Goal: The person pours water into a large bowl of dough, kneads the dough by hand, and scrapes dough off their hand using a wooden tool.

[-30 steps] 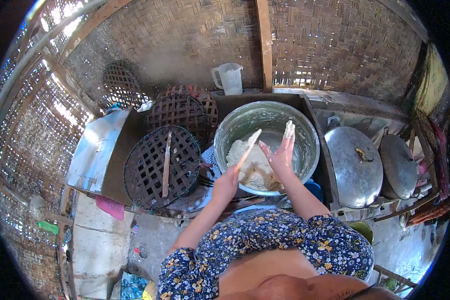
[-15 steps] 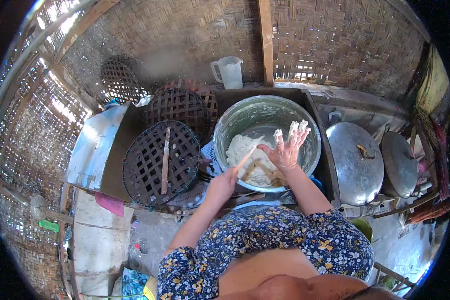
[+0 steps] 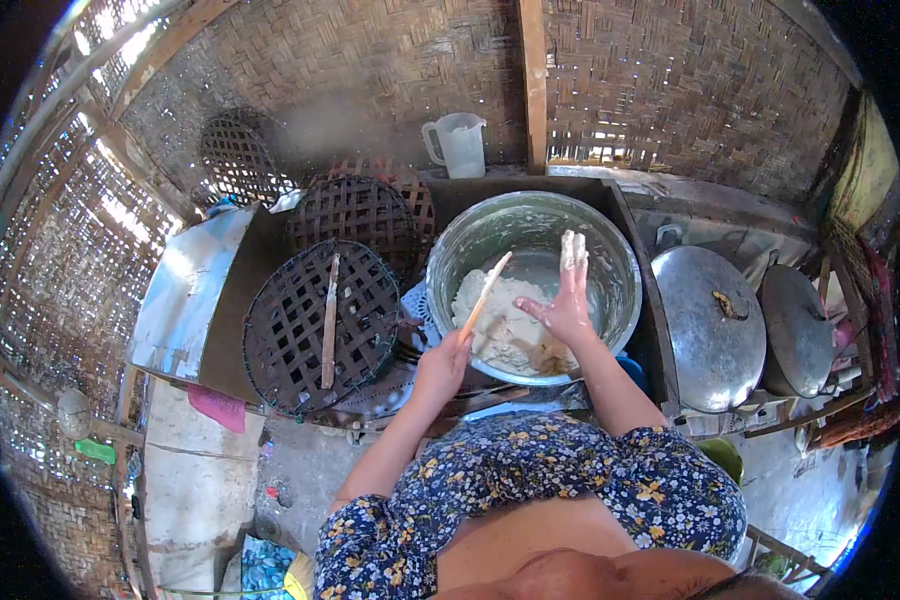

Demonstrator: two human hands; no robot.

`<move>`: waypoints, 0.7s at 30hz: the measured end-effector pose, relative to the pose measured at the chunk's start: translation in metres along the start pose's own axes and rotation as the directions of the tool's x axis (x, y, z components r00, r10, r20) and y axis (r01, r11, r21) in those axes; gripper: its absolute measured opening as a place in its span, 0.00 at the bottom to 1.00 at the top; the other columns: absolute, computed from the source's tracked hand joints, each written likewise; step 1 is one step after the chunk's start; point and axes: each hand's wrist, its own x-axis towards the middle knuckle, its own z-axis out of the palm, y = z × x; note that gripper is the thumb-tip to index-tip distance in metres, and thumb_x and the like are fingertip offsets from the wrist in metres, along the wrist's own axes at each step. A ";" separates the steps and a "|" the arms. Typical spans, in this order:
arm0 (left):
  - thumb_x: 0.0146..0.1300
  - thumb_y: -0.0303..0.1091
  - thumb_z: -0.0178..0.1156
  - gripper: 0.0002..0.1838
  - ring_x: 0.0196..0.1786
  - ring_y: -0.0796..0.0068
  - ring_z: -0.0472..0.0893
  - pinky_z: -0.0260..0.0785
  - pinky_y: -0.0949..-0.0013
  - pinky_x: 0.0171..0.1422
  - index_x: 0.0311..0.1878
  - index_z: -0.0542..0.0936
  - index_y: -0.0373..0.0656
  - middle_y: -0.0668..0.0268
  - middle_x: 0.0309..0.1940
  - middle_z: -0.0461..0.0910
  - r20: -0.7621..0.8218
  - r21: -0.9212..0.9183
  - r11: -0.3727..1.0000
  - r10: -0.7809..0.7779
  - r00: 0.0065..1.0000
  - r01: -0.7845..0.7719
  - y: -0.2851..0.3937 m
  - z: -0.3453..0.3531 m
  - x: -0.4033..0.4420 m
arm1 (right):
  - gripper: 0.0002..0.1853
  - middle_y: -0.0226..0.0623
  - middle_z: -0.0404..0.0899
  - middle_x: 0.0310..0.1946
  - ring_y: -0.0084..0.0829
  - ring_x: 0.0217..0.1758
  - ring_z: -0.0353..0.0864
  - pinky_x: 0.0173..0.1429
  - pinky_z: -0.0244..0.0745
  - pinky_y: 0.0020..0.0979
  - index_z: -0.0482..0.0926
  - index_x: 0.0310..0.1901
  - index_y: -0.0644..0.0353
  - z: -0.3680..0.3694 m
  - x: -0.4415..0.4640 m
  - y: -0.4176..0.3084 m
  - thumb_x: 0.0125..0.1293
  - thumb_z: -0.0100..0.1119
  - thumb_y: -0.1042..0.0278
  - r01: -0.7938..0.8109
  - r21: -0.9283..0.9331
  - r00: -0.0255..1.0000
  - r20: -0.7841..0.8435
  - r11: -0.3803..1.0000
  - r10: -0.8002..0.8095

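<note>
My left hand (image 3: 440, 371) is closed around the lower end of a thin wooden stick (image 3: 486, 292). The stick slants up over the near left part of a large metal basin (image 3: 433, 290). Pale, crumbly dough (image 3: 497, 322) lies in the basin's left and front part, with a brownish patch near the front rim. Above the dough, my right hand (image 3: 568, 312) is held up with its thumb out and fingers stretched. Whitish dough coats its fingertips. The stick's tip is apart from this hand.
Round woven trays (image 3: 300, 345) stand to the left, one with a wooden strip (image 3: 331, 320) across it. A plastic jug (image 3: 461, 146) stands behind the basin. To the right are two large metal lids (image 3: 712, 330). A woven wall (image 3: 370, 70) closes the back.
The stick has swung away from my right thumb, its tip now higher and further left. My right hand has turned, and its spread fingers have come closer together.
</note>
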 end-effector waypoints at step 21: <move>0.64 0.40 0.46 0.12 0.31 0.46 0.76 0.68 0.51 0.34 0.45 0.71 0.45 0.48 0.25 0.76 0.059 0.072 0.996 0.052 0.997 -0.056 0.009 0.010 -0.006 | 0.38 0.50 0.38 0.67 0.62 0.68 0.31 0.62 0.31 0.66 0.52 0.65 0.50 0.013 -0.006 -0.018 0.50 0.52 0.71 0.100 -0.550 0.993 0.109 0.829 -0.047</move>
